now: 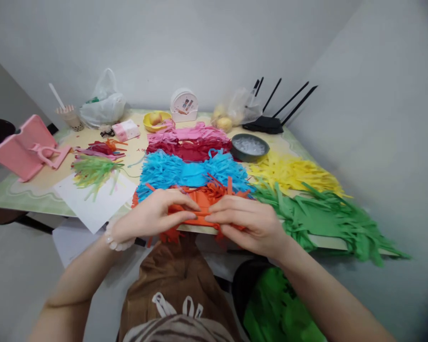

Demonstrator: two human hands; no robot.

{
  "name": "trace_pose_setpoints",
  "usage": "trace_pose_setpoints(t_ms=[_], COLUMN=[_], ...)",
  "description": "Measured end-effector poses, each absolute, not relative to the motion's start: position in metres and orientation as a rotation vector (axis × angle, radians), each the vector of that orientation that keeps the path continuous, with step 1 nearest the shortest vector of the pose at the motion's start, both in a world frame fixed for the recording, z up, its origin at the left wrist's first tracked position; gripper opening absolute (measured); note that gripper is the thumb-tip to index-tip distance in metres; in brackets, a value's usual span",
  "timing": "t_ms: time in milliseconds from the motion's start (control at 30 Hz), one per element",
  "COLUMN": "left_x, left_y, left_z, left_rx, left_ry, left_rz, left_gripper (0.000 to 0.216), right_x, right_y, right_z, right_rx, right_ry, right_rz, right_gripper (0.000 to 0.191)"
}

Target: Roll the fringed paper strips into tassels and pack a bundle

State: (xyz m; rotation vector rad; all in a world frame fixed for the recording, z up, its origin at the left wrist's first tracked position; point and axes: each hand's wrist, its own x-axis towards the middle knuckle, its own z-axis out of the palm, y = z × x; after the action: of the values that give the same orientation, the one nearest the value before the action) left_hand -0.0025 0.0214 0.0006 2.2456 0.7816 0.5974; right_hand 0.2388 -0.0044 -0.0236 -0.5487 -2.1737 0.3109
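Orange fringed tissue paper (200,198) lies at the table's front edge, with a smooth folded band across its middle. My left hand (159,211) pinches the band between thumb and fingers from the left. From the right, my right hand (251,221) pinches the same band, its fingertips close to the left ones. Parts of the orange fringe are hidden beneath both hands. Just behind it lies blue fringed tissue paper (193,174). Farther back are dark red fringed paper (196,150) and pink fringed paper (198,133).
To the right, yellow fringe (296,172) and green fringe (317,221) overhang the table edge. A dark bowl (250,147) stands before a black router (264,125). On the left are a pink stand (23,147), white paper (96,209), loose strips (96,168) and a drink cup (70,118).
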Motion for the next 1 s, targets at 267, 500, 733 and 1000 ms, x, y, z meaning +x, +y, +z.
trace_pose_setpoints(t_ms=[267, 500, 733, 1000], left_x=[0.003, 0.003, 0.031, 0.057], left_y=[0.024, 0.022, 0.006, 0.017], left_z=[-0.027, -0.036, -0.059, -0.07], left_rx=[3.034, 3.186, 2.314, 1.599], left_ry=[0.842, 0.673, 0.994, 1.059], left_rz=[0.826, 1.206, 1.63, 1.572], left_gripper=[0.021, 0.02, 0.029, 0.025], right_x=[0.25, 0.22, 0.206, 0.203], right_y=[0.008, 0.012, 0.007, 0.023], right_z=[-0.024, -0.053, -0.045, -0.036], right_rx=[-0.864, -0.75, -0.605, -0.775], right_ry=[-2.175, -1.494, -1.397, -1.703], right_rz=[0.917, 1.73, 1.558, 0.982], right_gripper=[0.028, 0.024, 0.013, 0.006])
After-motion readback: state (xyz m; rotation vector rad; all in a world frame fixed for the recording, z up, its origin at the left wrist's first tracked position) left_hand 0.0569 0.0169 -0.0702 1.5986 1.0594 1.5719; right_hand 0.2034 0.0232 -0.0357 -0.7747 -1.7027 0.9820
